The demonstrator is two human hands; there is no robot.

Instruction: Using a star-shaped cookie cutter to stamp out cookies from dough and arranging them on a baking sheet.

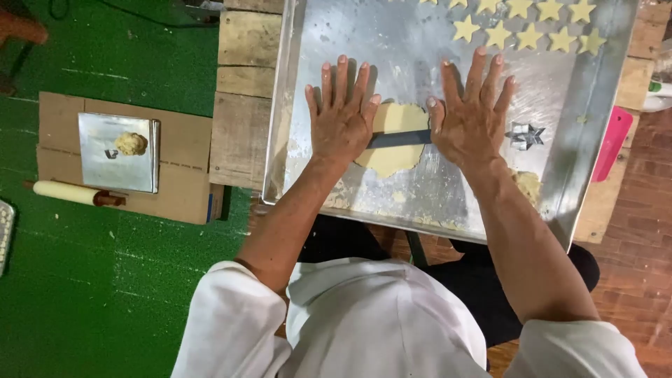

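A flat sheet of pale yellow dough (394, 117) lies on a large metal tray (420, 42). A thin dark rolling rod (399, 138) lies across the dough. My left hand (341, 115) presses flat on the rod's left end, fingers spread. My right hand (472, 112) presses flat on its right end, fingers spread too. Several star-shaped dough pieces (528, 36) sit in rows at the tray's far right corner. A metal star cutter (525, 135) rests on the tray just right of my right hand.
The tray rests on a wooden plank table (241, 91). Left, on green flooring, a cardboard piece (185, 140) carries a small metal tray (115, 152) with a dough ball (131, 143); a wooden rolling pin (73, 192) lies beside it. A pink object (610, 143) sits right of the big tray.
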